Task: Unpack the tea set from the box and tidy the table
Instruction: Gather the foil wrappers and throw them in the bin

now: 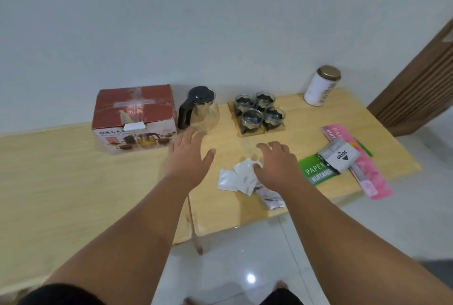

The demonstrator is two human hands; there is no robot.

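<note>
The red tea-set box (pixel 134 118) stands closed at the back left of the wooden table (pixel 73 182). To its right is a glass teapot (pixel 199 109) with a black lid and handle. Several glass cups (pixel 259 111) sit on a wooden tray (pixel 252 131). My left hand (pixel 188 157) hovers open over the table, just in front of the teapot. My right hand (pixel 277 165) reaches down with spread fingers onto white sachets (pixel 239 177) lying on the table; its fingertips touch them.
A white canister with a gold lid (pixel 321 85) stands at the back right. A green paper pack (pixel 316 170), a grey pouch (pixel 339 156) and a pink packet (pixel 358 160) lie at the right edge. A silver wrapper (pixel 270 198) lies near the front edge. White tiled floor below.
</note>
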